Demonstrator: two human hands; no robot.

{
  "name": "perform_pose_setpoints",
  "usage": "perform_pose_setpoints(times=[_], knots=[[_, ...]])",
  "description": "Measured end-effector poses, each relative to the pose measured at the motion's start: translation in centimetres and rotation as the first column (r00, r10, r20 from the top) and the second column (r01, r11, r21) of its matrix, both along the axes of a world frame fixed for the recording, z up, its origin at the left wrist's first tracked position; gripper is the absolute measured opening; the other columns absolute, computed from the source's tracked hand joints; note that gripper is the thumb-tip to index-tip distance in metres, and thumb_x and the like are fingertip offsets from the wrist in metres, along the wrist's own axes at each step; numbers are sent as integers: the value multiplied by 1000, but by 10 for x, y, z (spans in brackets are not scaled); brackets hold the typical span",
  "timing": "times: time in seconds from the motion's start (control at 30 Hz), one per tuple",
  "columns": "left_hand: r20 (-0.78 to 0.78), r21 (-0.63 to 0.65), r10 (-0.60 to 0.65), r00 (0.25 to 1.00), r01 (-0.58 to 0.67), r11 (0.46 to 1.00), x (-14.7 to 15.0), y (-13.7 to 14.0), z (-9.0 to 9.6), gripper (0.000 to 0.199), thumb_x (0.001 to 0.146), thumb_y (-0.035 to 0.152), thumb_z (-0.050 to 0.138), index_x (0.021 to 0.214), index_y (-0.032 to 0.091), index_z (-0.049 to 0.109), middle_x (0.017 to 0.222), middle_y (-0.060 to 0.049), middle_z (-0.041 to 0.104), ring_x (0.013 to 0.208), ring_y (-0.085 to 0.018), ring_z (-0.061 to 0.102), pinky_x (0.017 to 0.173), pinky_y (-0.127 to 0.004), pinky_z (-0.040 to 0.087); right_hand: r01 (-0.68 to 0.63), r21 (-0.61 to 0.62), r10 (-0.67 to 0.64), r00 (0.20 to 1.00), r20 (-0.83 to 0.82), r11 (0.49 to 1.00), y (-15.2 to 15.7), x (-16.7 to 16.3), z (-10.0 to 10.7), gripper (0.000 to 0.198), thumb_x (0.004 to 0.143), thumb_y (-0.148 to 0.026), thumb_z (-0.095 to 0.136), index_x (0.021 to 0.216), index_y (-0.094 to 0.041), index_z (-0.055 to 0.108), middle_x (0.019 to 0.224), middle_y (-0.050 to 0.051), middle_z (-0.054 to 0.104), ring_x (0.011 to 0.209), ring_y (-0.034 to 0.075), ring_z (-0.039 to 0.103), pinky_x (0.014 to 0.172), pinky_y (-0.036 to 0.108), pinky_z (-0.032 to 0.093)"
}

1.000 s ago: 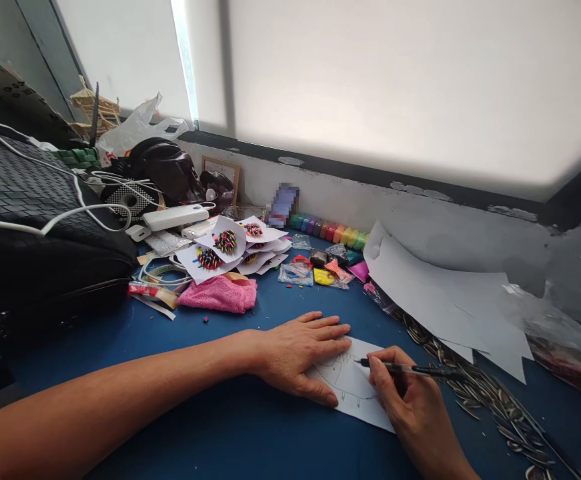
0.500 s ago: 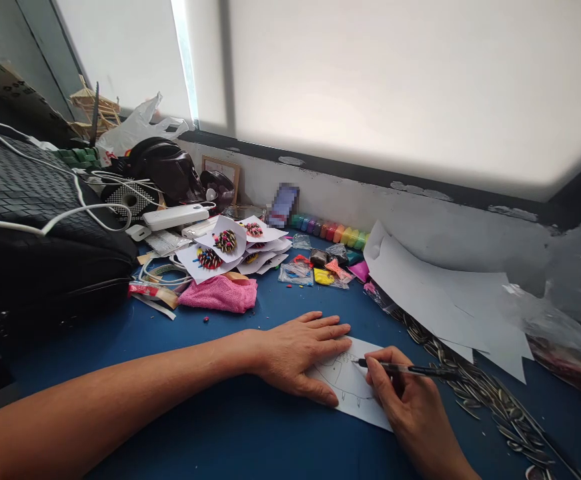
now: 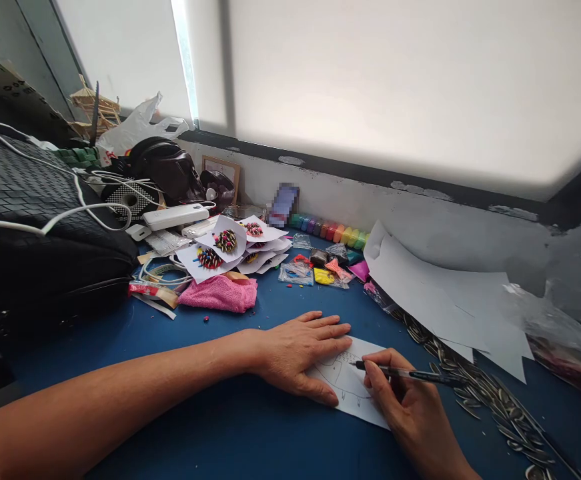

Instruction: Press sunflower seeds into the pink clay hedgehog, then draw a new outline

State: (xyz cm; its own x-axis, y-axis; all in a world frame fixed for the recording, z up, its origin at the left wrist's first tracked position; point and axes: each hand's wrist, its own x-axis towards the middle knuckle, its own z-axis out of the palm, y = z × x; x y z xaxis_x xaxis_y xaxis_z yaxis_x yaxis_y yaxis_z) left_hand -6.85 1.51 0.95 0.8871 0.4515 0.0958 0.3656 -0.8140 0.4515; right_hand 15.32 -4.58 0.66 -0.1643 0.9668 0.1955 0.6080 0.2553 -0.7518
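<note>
A small white sheet of paper (image 3: 357, 407) lies on the blue table and bears a line drawing of a rounded body with short legs and small scalloped marks. Across its left part my left hand (image 3: 305, 357) rests flat, fingers spread, pressing on the sheet and the table. My right hand (image 3: 407, 400) grips a black pen (image 3: 395, 371) between thumb and fingers. The pen's tip is at the drawing's upper part, close to the scalloped marks. Part of the drawing is hidden under both hands.
Sunflower seeds (image 3: 490, 393) are strewn at the right beside larger white sheets (image 3: 435, 293). Behind lie bagged clay (image 3: 325, 277), a row of coloured tubs (image 3: 330, 231), decorated papers (image 3: 225, 243) and a pink cloth (image 3: 220, 293). A black bag (image 3: 45, 233) stands at the left.
My right hand and the pen have shifted slightly left, and the tip sits a little lower on the drawing. My left hand stays in place.
</note>
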Motion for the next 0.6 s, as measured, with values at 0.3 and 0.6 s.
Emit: perform_pose_setpoints(times=[0.3,0.6], knots=[[-12,-6,3,1000,-3,1000,0,1,-1,81,88,62,52,149,14,30,158,-14,19,147,-28,11,118,-46,6,-84,-27,83,996,-28,996,-1,1,-2,27,91,-47,52,90,-22,63,70,1,63,58,14,58,50,23,49],[-16,-15,-1,1000,1,1000,0,1,1,82,88,62,52,149,12,29,158,-15,18,147,-29,10,118,-47,5,-56,6,56,998,11,998,-1,-1,0,26,91,-47,52,84,-23,62,63,-2,57,50,12,49,42,20,41]])
